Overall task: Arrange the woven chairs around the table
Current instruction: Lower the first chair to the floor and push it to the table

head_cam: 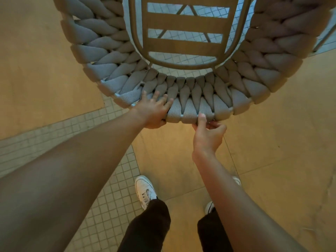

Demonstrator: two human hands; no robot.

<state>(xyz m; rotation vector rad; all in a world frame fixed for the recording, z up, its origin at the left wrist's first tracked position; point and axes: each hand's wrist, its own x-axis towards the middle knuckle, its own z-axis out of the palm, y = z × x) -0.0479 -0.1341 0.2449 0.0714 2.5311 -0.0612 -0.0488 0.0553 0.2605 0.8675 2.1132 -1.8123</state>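
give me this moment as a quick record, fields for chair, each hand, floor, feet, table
chair: woven chair, grey braided back curving round a slatted seat frame, seen from above
left hand: left hand gripping the back's top rim, fingers spread over the weave
right hand: right hand pinching the same rim, thumb on top
floor: small-tile strip between large tan slabs
feet: white shoes, dark trousers, standing behind the chair
table: not in view

woven chair (pixel 190 95) top cut off by frame edge | legs mostly hidden | right shoe (pixel 211 206) prob. behind forearm
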